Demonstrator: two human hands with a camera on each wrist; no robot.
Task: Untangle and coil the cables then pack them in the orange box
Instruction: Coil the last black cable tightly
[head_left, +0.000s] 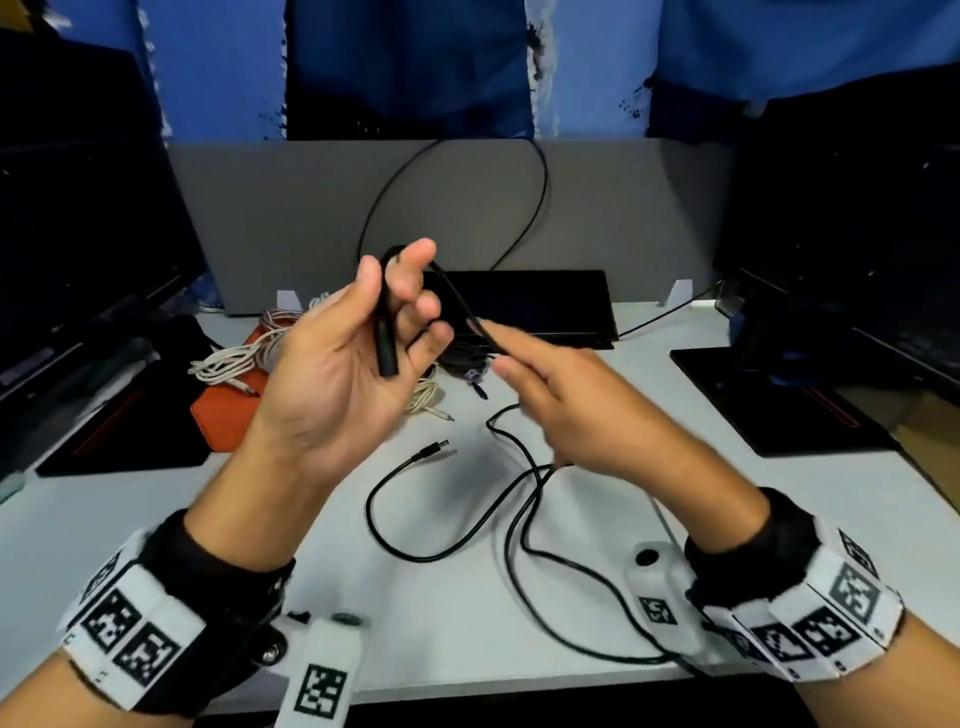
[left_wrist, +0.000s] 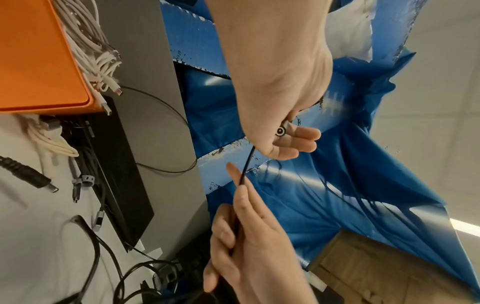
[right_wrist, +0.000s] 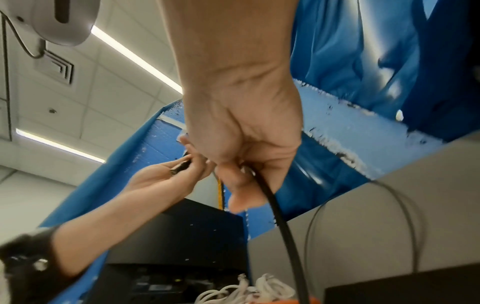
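My left hand (head_left: 400, 306) is raised palm-up over the white table (head_left: 156, 545) and grips the plug end of a black cable (head_left: 387, 338) between thumb and curled fingers. The cable arcs over those fingers to my right hand (head_left: 498, 351), which pinches it. From there it drops and sprawls in loose loops (head_left: 467, 540), its barrel plug (head_left: 434, 449) lying free. The orange box (head_left: 223, 410) sits at the left with white cables (head_left: 234, 358) draped on it. In the left wrist view, the left hand (left_wrist: 293, 142) holds the plug (left_wrist: 281, 130). The right wrist view shows the right hand (right_wrist: 241, 176) around the cable (right_wrist: 280, 222).
A pile of dark cables (head_left: 462, 358) and a beige cable (head_left: 426, 400) lie behind my hands. A black flat device (head_left: 519, 306) stands against the grey partition (head_left: 623, 218), where a thin black wire (head_left: 543, 197) loops. Black mats (head_left: 779, 405) and monitors flank the table.
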